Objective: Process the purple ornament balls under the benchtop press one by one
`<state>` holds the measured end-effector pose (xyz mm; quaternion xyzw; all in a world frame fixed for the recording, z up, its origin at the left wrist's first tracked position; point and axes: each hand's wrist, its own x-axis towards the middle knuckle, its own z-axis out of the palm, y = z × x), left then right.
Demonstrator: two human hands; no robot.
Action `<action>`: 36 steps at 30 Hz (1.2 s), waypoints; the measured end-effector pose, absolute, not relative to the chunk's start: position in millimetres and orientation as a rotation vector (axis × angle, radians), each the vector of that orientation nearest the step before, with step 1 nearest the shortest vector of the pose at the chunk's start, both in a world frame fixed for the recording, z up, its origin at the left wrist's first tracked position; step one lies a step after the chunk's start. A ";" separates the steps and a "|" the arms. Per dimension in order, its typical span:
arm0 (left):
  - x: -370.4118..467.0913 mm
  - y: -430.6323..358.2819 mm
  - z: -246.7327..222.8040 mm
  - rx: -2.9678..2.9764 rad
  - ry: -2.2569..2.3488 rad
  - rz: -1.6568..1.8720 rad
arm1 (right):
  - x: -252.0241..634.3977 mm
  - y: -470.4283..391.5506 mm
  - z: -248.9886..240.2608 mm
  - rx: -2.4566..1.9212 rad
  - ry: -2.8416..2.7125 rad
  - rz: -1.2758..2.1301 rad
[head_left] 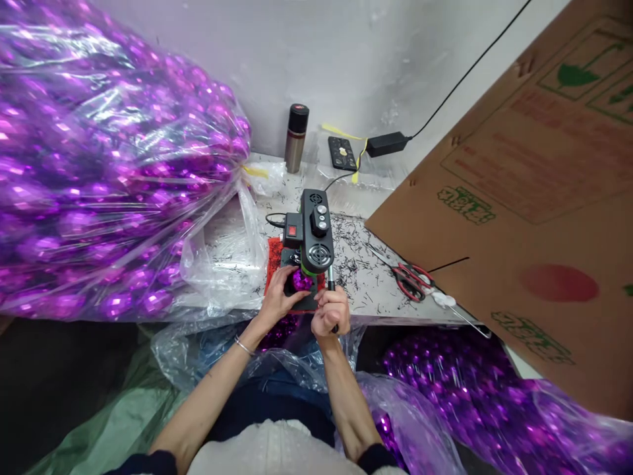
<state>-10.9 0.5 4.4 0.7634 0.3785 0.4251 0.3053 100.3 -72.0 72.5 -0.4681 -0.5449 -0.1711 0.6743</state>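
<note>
A small black machine [317, 227] with a red switch and round vents stands on a red mat [273, 254] near the table's front edge. Under its head sits a shiny purple ball [301, 280]. My left hand [279, 295] holds this ball, thumb and fingers curved around its left and front sides. At the machine's right, my right hand [332, 311] is closed around the black grip of a metal lever [331, 280].
A big clear bag of purple balls [123, 178] fills the left. Behind are a flask [295, 140], a phone [341, 153] and a power adapter [387, 144]. Red-handled scissors [411, 280] lie by a large carton [534, 218]. More purple balls [445, 376] are below right.
</note>
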 end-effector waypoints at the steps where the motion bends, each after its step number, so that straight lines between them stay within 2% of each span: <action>1: -10.7 1.1 3.5 2.025 1.007 1.130 | 101.1 -71.8 72.0 -1.057 -1.235 -0.389; 9: -8.7 6.8 4.1 2.021 0.964 1.151 | 106.4 -71.5 73.3 -1.011 -1.323 -0.408; 18: -22.3 -34.7 9.6 2.013 0.967 1.223 | 107.1 -79.7 143.7 -1.179 -1.105 -0.162; 23: -62.3 -83.6 5.4 2.278 0.815 1.082 | 104.6 -80.3 129.1 -1.159 -1.086 -0.207; 26: -81.6 -79.9 14.2 2.294 0.824 1.167 | 101.1 -81.5 121.7 -1.159 -1.059 -0.191; 28: -100.3 -57.7 26.7 2.206 1.054 1.347 | 100.6 -82.3 121.1 -1.160 -1.044 -0.193; 32: -175.2 10.1 60.7 1.603 1.911 1.768 | 103.6 -83.2 121.2 -1.142 -1.066 -0.185; 34: -222.3 41.9 76.2 1.179 2.184 1.856 | 103.5 -82.4 120.4 -1.150 -1.067 -0.192; 36: -259.6 68.2 86.4 0.763 2.315 1.796 | 100.8 -80.5 119.8 -1.157 -1.031 -0.208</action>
